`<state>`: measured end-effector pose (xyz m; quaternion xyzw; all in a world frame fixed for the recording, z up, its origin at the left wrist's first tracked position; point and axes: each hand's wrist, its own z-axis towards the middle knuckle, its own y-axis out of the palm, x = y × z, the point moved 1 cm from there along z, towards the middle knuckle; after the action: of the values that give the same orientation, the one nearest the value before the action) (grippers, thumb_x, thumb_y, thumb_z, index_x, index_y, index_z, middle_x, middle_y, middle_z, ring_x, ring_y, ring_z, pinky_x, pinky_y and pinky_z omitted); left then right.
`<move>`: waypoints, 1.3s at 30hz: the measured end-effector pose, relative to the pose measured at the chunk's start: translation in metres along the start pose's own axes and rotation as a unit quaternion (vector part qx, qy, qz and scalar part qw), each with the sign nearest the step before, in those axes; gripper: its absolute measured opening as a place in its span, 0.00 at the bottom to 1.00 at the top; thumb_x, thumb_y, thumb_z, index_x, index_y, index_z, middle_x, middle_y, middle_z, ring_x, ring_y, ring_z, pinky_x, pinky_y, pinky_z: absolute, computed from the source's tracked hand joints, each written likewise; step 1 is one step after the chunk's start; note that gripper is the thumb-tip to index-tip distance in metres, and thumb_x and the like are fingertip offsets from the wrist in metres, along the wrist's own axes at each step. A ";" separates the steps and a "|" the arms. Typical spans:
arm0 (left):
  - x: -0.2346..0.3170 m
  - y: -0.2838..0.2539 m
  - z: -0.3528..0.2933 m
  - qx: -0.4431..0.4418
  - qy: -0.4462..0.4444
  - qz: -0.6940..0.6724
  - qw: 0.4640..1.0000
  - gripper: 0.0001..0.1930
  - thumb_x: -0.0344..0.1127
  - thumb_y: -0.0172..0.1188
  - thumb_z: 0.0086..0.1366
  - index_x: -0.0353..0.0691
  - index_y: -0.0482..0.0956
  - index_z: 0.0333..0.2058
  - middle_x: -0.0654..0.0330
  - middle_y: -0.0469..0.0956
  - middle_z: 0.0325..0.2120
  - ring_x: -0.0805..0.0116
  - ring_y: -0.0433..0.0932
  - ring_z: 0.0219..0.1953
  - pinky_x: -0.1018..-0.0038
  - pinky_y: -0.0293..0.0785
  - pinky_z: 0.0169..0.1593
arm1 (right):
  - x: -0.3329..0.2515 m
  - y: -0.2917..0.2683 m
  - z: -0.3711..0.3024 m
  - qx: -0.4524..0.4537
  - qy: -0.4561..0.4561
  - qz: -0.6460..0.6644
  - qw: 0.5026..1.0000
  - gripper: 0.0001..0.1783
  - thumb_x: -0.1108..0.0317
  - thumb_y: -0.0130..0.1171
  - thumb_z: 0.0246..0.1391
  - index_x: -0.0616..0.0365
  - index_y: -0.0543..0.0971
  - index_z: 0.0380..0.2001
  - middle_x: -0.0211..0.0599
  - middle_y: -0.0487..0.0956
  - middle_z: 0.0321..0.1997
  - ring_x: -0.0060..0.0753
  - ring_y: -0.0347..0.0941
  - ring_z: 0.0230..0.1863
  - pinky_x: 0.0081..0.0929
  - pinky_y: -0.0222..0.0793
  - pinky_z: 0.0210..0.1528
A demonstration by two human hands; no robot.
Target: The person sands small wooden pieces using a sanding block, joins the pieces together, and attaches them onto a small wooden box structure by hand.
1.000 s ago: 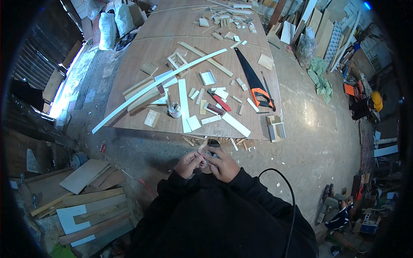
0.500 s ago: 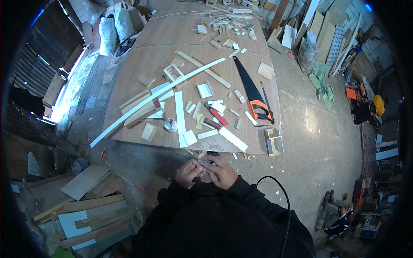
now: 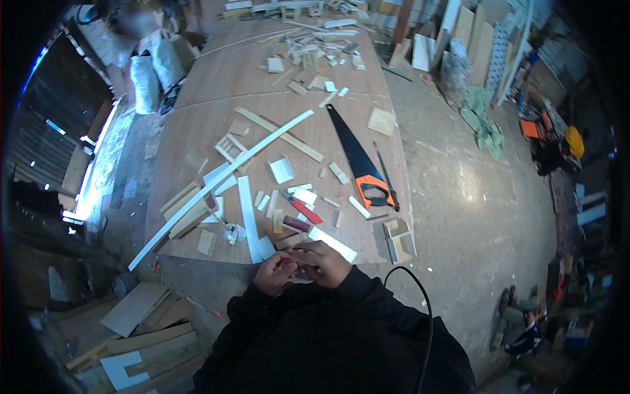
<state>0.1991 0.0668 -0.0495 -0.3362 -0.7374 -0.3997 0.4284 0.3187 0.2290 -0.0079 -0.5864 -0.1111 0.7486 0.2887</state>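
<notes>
Grip: one left hand (image 3: 274, 272) and one right hand (image 3: 325, 264), fingers bent and fingertips brought together. Whether anything is pinched between them cannot be told.

Head view: both hands are at the middle of the near edge of the worktop (image 3: 223, 82). Nearest them is one white board (image 3: 333, 245), just beyond the right hand, running toward that edge. Beyond it: one maroon block (image 3: 296, 224) and one red tool (image 3: 307, 211). Toward the right edge: one saw (image 3: 359, 157), one thin rod (image 3: 386, 172) beside it, one square block (image 3: 381, 121). One box (image 3: 399, 241) is at the near right corner. Left of centre: one jar (image 3: 233, 234), one slatted frame (image 3: 231, 148), one long strip (image 3: 223, 186) overhanging near the near left corner. Offcuts (image 3: 315, 52) toward the far edge are too jumbled to count.
</notes>
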 end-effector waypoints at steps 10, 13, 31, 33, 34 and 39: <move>0.016 0.013 0.029 0.130 -0.018 0.118 0.984 0.14 0.40 0.59 0.67 0.34 0.79 0.43 0.61 0.79 0.31 0.76 0.76 0.34 0.77 0.73 0.41 | 0.037 -0.024 0.036 -0.198 0.003 0.057 0.979 0.43 0.77 0.61 0.44 0.45 0.62 0.66 0.51 0.62 0.66 0.57 0.63 0.63 0.43 0.65 0.61; 0.012 0.008 0.020 0.184 -0.013 0.097 0.978 0.13 0.38 0.59 0.66 0.34 0.79 0.43 0.60 0.79 0.30 0.75 0.77 0.35 0.76 0.73 0.41 | 0.044 -0.018 0.051 -0.241 -0.040 0.081 0.966 0.46 0.76 0.59 0.47 0.42 0.54 0.69 0.51 0.59 0.68 0.58 0.61 0.64 0.44 0.64 0.63; 0.005 0.004 0.025 0.196 -0.014 -0.011 0.980 0.12 0.32 0.51 0.69 0.31 0.76 0.45 0.56 0.78 0.37 0.70 0.77 0.40 0.73 0.74 0.45 | 0.057 -0.022 0.069 -0.344 -0.008 0.131 0.930 0.45 0.72 0.58 0.53 0.47 0.50 0.71 0.51 0.66 0.62 0.51 0.66 0.60 0.39 0.66 0.61; 0.006 0.004 0.030 0.172 -0.020 0.021 0.985 0.13 0.32 0.50 0.69 0.29 0.75 0.45 0.55 0.78 0.37 0.68 0.78 0.40 0.72 0.75 0.46 | 0.061 -0.026 0.067 -0.356 0.009 0.112 0.928 0.45 0.72 0.58 0.53 0.47 0.49 0.71 0.51 0.66 0.61 0.51 0.67 0.60 0.39 0.67 0.59; 0.005 0.005 0.033 0.168 -0.025 0.033 0.985 0.13 0.33 0.50 0.70 0.29 0.75 0.45 0.55 0.78 0.37 0.68 0.78 0.40 0.72 0.75 0.46 | 0.063 -0.028 0.065 -0.351 0.012 0.111 0.930 0.45 0.72 0.58 0.53 0.47 0.49 0.71 0.51 0.66 0.61 0.51 0.67 0.60 0.39 0.67 0.59; 0.004 0.011 0.052 0.145 -0.040 0.032 0.988 0.13 0.36 0.52 0.70 0.32 0.76 0.45 0.59 0.78 0.35 0.71 0.77 0.38 0.75 0.74 0.44 | 0.065 -0.045 0.062 -0.319 0.027 0.125 0.939 0.46 0.75 0.57 0.52 0.47 0.49 0.71 0.51 0.67 0.60 0.52 0.68 0.58 0.39 0.67 0.59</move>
<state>0.1876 0.1176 -0.0588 -0.3091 -0.7932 -0.2608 0.4553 0.2642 0.3129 -0.0198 -0.6770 -0.2618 0.6878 -0.0063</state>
